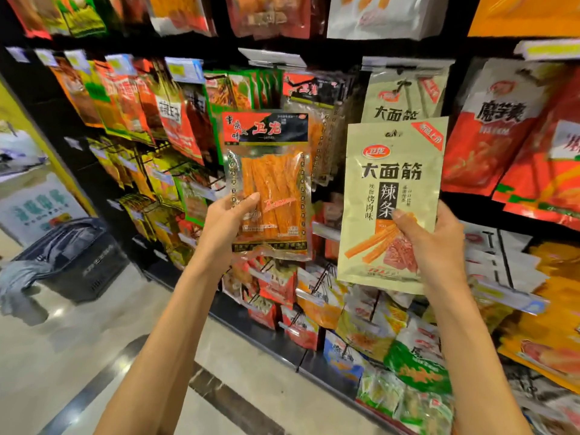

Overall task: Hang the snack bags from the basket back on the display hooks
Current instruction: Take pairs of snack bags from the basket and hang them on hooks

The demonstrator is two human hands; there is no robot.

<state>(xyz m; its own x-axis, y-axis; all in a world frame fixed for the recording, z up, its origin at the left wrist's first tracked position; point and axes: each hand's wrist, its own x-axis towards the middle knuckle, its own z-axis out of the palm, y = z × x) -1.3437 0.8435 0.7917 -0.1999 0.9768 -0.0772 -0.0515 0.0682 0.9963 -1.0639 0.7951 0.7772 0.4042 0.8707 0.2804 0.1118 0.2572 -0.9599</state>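
Our left thumb [249, 200] lies flat across the front of the clear snack bag [270, 186], low on its left side, with the remaining fingers tucked behind the film where we cannot see them; the left hand [226, 224] thus pinches the bag near its lower left corner. Our right thumb [405, 219] presses the front of the beige snack bag [392, 199] at its lower right, the other fingers hidden behind, so the right hand [436, 243] grips that bag in the same way.

Both bags stand upright, long axis vertical, printed fronts facing us. The clear bag has its red and black header at the top and orange strips running lengthwise beneath. The beige bag has its hang hole at the top edge and leans a little to the right. The two sit side by side at about the same height, apart, in front of the display rack [332, 51].

Just above and behind the beige bag hangs a matching beige bag on its hook [405, 92]. Behind the clear bag hang matching red-topped bags [309, 86].

Both our forearms rise from the bottom of the view, bare, palms turned inward toward each other.

To the left, on the glossy floor [94, 356], stands a dark basket [75, 255], well apart from our hands.
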